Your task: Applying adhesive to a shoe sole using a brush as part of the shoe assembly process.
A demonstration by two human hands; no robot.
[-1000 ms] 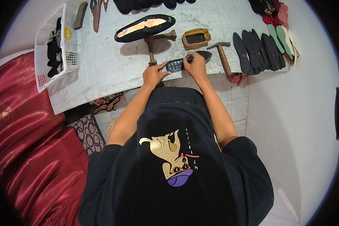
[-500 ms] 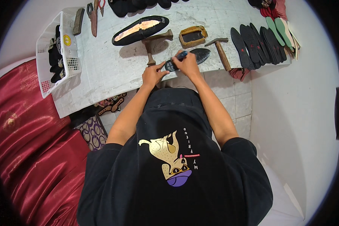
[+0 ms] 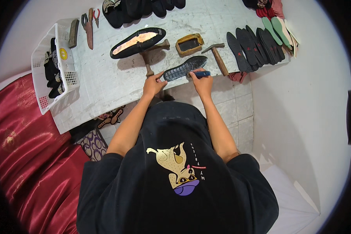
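A black shoe sole (image 3: 179, 70) with a grid of ridges lies at the table's near edge, its far end angled up to the right. My left hand (image 3: 153, 85) grips its left end between thumb and finger. In my right hand (image 3: 203, 84) is a dark blue-handled tool (image 3: 202, 74), its working tip over the sole's near edge and too small to make out. Just behind the sole stands a rusty shoe anvil (image 3: 147, 62). A black shoe upper (image 3: 123, 51) with a pale, shiny underside rests on top of the anvil.
A crusted yellowish tray (image 3: 201, 41) and a hammer (image 3: 219, 60) lie beyond the sole. Black insoles (image 3: 238, 50) line the right side, near green ones (image 3: 270, 31). At left are a white basket (image 3: 72, 64) of shoes, pincers (image 3: 89, 33) and a dark block (image 3: 73, 33).
My right hand has moved from across the sole to its near edge, uncovering the ridged middle. The sole now slants more. The whole view has shifted slightly.
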